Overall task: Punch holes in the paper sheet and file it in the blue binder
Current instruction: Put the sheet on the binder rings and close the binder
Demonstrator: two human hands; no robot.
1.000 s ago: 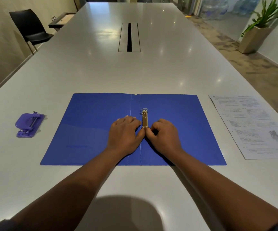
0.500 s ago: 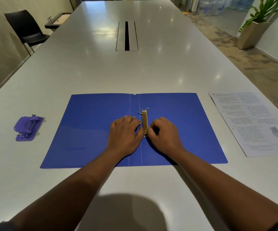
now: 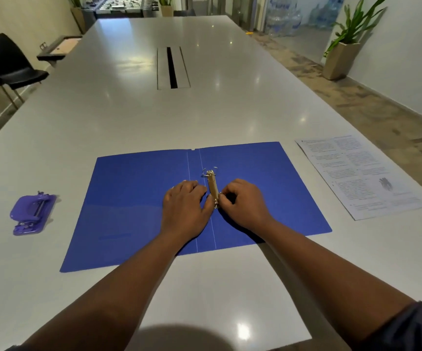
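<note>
The binder [image 3: 134, 198] under my hands is a deep, plain blue, crossed by two thin pale lines down its spine. Its ring clip [image 3: 212, 186] is a brassy gold with silvery rings. The hole punch [image 3: 31, 215] is purple (a shade lighter on top). The paper sheet [image 3: 359, 173] is white with grey blocks of print and one small dark picture. The table [image 3: 129, 110] is a glossy pale grey. My sleeve [image 3: 417, 325] is dark blue-grey.

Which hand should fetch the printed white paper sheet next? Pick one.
Right hand: the printed white paper sheet lies on its side of the open blue binder; the left hand would cross over.
</note>
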